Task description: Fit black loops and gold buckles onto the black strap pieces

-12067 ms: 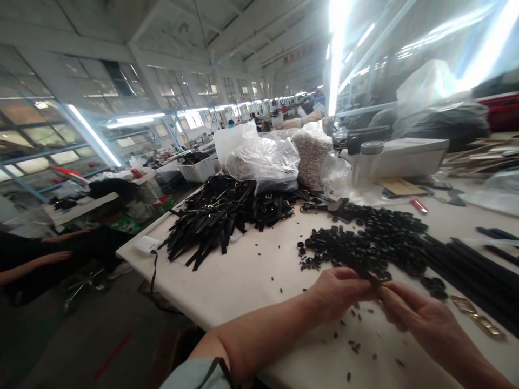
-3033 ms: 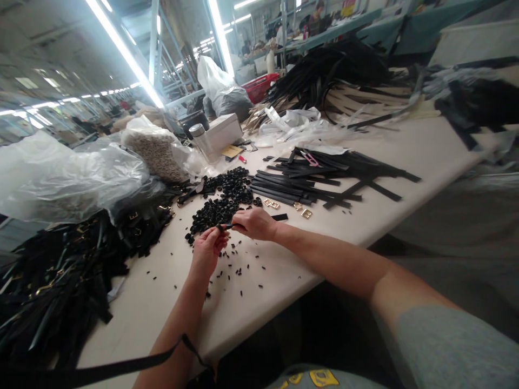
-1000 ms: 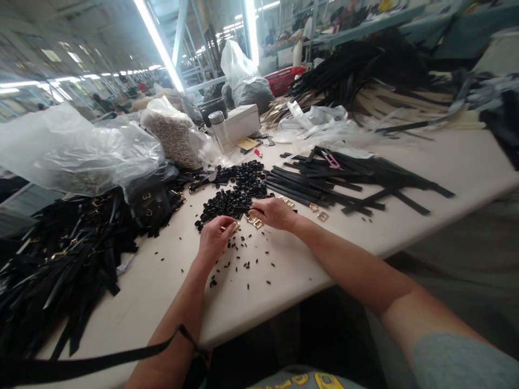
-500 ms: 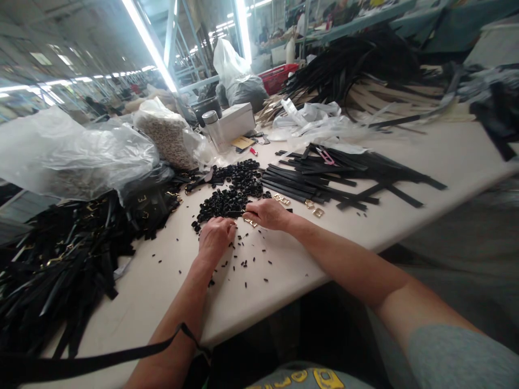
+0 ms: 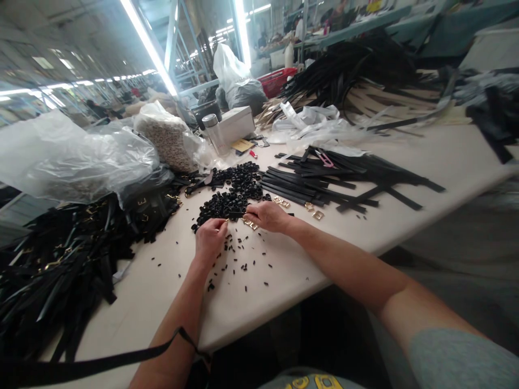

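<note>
My left hand [image 5: 211, 235] is closed at the near edge of the pile of small black loops [image 5: 225, 202], with a glint of a gold buckle [image 5: 227, 220] at its fingertips. Just to the right, my right hand [image 5: 268, 216] pinches a black strap [image 5: 291, 215], whose end shows past the wrist side. A short dark stretch spans the gap between both hands. Gold buckles [image 5: 251, 224] lie under the right fingers, and more gold buckles [image 5: 281, 201] sit beyond that hand. Fingers hide most of what is held.
Black strips [image 5: 312, 178] lie to the right with pink-handled snips [image 5: 325, 158] on top. Left is a heap of buckled black straps [image 5: 60, 259]. Behind stand a bag of pale pieces [image 5: 162, 135], a clear bottle [image 5: 214, 134] and a white box [image 5: 237, 123]. Tiny black bits [image 5: 244, 266] dot the table.
My left hand has shifted slightly left, widening the gap to the right hand. The gold at its fingertips shows more clearly. My right hand stays nearly in place.
</note>
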`<state>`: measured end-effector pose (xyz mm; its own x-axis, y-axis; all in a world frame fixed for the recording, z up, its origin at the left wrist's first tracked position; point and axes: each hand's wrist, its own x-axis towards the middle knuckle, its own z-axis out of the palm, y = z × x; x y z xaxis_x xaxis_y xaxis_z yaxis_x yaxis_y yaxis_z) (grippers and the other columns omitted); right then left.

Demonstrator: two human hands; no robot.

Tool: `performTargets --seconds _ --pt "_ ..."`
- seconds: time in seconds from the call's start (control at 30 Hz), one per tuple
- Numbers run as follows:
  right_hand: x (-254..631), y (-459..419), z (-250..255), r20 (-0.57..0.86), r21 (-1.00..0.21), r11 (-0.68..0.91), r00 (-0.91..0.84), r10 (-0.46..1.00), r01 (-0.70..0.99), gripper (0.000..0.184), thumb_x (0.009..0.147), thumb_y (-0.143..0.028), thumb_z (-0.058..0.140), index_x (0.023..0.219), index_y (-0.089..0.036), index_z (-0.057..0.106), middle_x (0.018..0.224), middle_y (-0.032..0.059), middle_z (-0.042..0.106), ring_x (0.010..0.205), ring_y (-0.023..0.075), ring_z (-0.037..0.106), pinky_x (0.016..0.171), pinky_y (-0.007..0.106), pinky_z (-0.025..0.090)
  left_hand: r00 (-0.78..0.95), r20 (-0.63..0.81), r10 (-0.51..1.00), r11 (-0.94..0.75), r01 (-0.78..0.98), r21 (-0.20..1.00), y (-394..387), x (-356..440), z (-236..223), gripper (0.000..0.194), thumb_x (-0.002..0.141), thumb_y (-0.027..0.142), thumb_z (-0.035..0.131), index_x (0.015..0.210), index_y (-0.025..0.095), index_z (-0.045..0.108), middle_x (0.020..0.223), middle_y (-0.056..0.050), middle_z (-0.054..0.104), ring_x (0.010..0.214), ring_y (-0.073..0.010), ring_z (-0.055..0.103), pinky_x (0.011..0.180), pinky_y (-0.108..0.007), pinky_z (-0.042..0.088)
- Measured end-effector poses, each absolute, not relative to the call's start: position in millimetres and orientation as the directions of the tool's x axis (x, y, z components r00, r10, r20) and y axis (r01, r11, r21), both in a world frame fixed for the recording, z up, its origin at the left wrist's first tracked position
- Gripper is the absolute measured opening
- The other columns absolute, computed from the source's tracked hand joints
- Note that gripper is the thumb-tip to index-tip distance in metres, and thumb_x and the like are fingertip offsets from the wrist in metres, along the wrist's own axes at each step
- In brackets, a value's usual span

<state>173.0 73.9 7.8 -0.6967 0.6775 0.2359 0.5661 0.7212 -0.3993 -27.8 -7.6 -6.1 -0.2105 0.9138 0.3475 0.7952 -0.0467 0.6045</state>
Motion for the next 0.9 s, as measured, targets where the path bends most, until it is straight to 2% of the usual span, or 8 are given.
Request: performTargets --seconds 0.07,0.13,0.27,0.37,0.47,0.63,0.77,0.9 --pt "173.0 74.8 7.9 0.238 -0.464 0.695 -0.679 0.695 0.549 0.028 0.093 -0.036 0.05 0.079 -0.017 0.065 0.075 0.0044 0.065 0.066 0.013 0.053 0.058 0.025 0.027 -0.364 0.201 0.909 0.008 0.498 0.867 -7.3 -29.6 -2.7 0.022 0.073 0.038 0.07 0.082 0.018 0.074 0.077 -0.006 0.069 0.067 -0.0167 0.06 0.063 -0.028 0.046" --pt "172.1 74.8 7.4 0.242 -0.579 0.65 -0.658 0.713 0.492 0.025 0.091 -0.032 0.052 0.075 -0.016 0.063 0.071 0.0025 0.063 0.061 0.0107 0.051 0.057 0.023 0.029 -0.432 0.016 0.902 0.047 0.135 0.99 -7.3 -27.9 1.2 0.033 0.063 0.04 0.078 0.083 0.015 0.073 0.074 -0.005 0.068 0.062 -0.0133 0.059 0.058 -0.024 0.046" --pt "166.7 72.8 2.2 0.13 -0.906 0.346 -0.618 0.776 0.243 0.027 0.09 -0.033 0.049 0.074 -0.014 0.06 0.066 -0.0006 0.06 0.05 0.0065 0.047 0.052 0.02 0.034 -0.405 -0.173 0.898 0.065 -0.267 0.962 -9.6 -18.2 8.2 0.036 0.053 0.031 0.085 0.082 0.014 0.072 0.073 -0.003 0.068 0.058 -0.0089 0.059 0.058 -0.02 0.049" --pt "161.2 69.2 -2.8 0.095 -0.974 0.201 -0.616 0.782 0.105 0.031 0.079 -0.043 0.064 0.076 -0.013 0.061 0.063 -0.0027 0.057 0.05 0.0062 0.044 0.049 0.019 0.033 -0.356 -0.238 0.904 0.102 -0.36 0.927 -12.3 -10.8 10.1 0.033 0.054 0.027 0.085 0.081 0.014 0.07 0.074 -0.003 0.069 0.059 -0.0086 0.061 0.058 -0.019 0.05" --pt "158.0 63.7 -4.6 0.122 -0.978 0.202 -0.667 0.735 0.044 0.037 0.071 -0.048 0.071 0.079 -0.012 0.064 0.063 -0.0022 0.058 0.054 0.0066 0.044 0.051 0.019 0.033 -0.313 -0.282 0.907 0.151 -0.383 0.911 -13.7 -5.4 8.7 0.034 0.055 0.027 0.085 0.081 0.013 0.068 0.071 -0.003 0.068 0.058 -0.0089 0.062 0.055 -0.018 0.05" --pt "158.3 57.0 -1.7 0.155 -0.959 0.277 -0.702 0.695 0.062 0.027 0.082 -0.038 0.061 0.075 -0.012 0.062 0.065 0.0008 0.063 0.056 0.0077 0.05 0.054 0.019 0.037 -0.282 -0.255 0.925 0.165 -0.307 0.937 -15.1 0.1 5.2 0.037 0.055 0.034 0.085 0.08 0.014 0.066 0.067 -0.002 0.066 0.058 -0.01 0.062 0.055 -0.019 0.05" --pt "160.6 56.2 2.0 0.223 -0.888 0.441 -0.719 0.659 0.129 0.017 0.086 -0.019 0.052 0.073 -0.013 0.061 0.064 -0.0001 0.063 0.057 0.008 0.054 0.058 0.019 0.039 -0.234 -0.045 0.971 0.059 0.052 0.997 -19.1 2.4 4.7 0.034 0.072 0.049 0.07 0.075 0.016 0.063 0.065 -0.002 0.064 0.054 -0.0115 0.059 0.052 -0.022 0.047" --pt "162.6 54.7 5.6 0.276 -0.806 0.57 -0.752 0.598 0.158 0.019 0.089 -0.021 0.052 0.072 -0.014 0.06 0.064 -0.0002 0.063 0.06 0.0086 0.055 0.06 0.019 0.038 -0.165 0.084 0.983 -0.02 0.354 0.935 -23.4 1.7 6.6 0.04 0.084 0.054 0.055 0.066 0.019 0.06 0.056 -0.001 0.058 0.049 -0.012 0.055 0.048 -0.022 0.043"
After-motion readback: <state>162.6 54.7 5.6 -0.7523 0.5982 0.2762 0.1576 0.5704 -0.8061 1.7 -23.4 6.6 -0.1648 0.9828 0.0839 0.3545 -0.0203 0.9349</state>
